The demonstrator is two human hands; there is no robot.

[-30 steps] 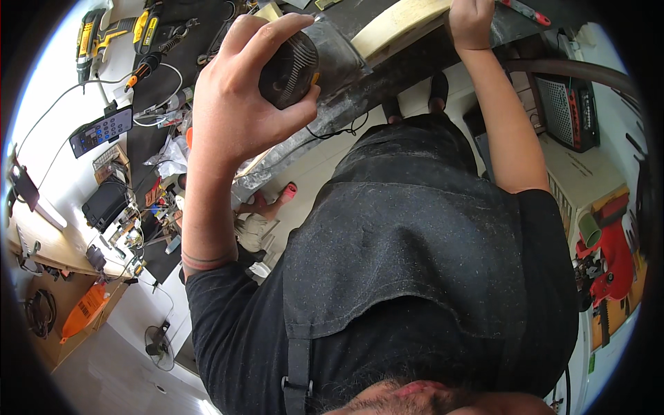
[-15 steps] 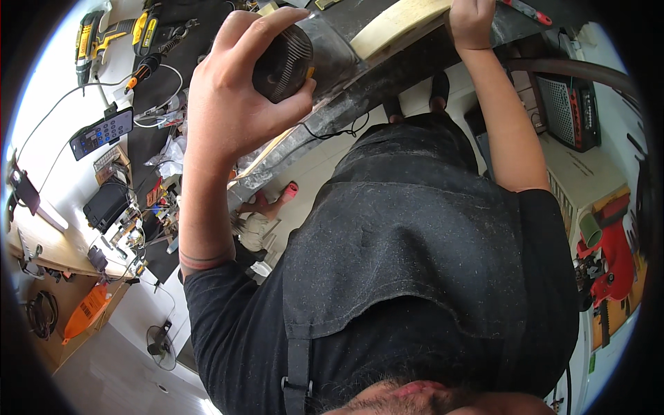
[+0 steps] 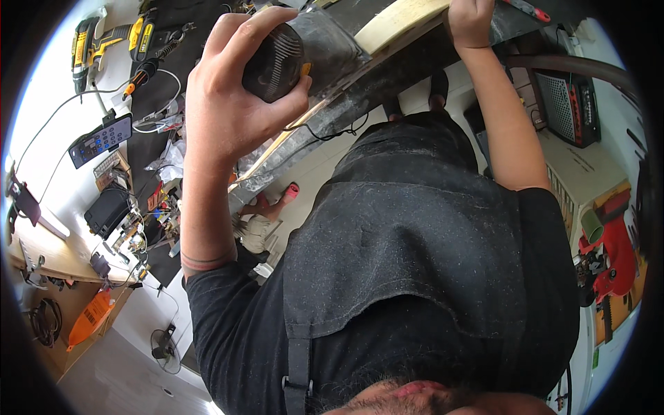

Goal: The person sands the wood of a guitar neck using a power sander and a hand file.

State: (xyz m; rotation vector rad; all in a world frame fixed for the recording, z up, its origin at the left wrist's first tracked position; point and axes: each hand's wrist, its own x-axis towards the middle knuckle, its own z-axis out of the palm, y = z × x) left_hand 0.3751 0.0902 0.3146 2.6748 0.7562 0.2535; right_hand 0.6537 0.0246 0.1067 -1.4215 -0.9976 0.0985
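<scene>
Tool (image 3: 275, 66), black, rounded, within curved left fingers (image 3: 257, 29)

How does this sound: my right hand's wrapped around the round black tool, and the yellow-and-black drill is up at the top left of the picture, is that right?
Not quite: the head view shows your left hand wrapped around the round black tool. The yellow-and-black drill is indeed at the top left.

Left hand (image 3: 225, 93) curled, thumb spread; right hand (image 3: 472, 22) clenched.
</scene>
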